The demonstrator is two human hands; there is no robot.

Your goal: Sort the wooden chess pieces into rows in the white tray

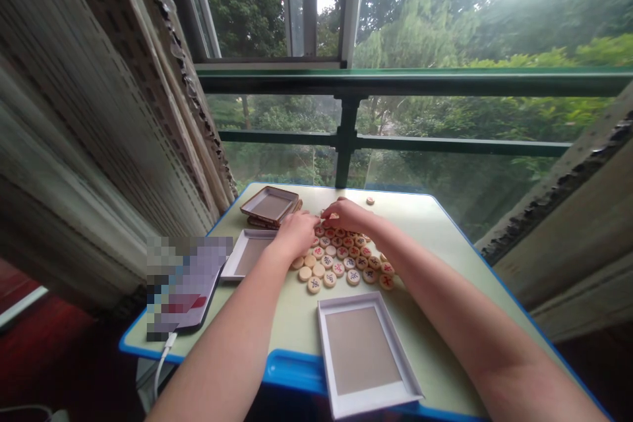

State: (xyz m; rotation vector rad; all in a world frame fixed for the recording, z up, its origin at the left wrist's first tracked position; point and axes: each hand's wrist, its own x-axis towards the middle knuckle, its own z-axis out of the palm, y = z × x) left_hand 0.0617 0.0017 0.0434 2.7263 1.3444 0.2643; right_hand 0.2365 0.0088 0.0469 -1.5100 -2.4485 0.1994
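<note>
Left grip (295, 235) and right grip (347, 214) rested half-curled on the pieces (346, 260) toward the desk's (425, 227) far edge, though whether either held one could not be told; gentle, flat gathering seemed wisest.

- The bench (445, 231) has a blue edge.
- Round wooden pieces (346, 265) lie under and near the fingers (310, 219).
- A lone piece (370, 200) sits past them.
- A brown tray (271, 206), a small white tray (252, 256) and a phone (190, 290) lie to their left.
- A big white tray (361, 349) lies nearer the person.

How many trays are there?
3. The near tray, white, at the front edge; the left tray, white, beside the pieces; the brown tray behind it. Another may hide underneath.
</note>
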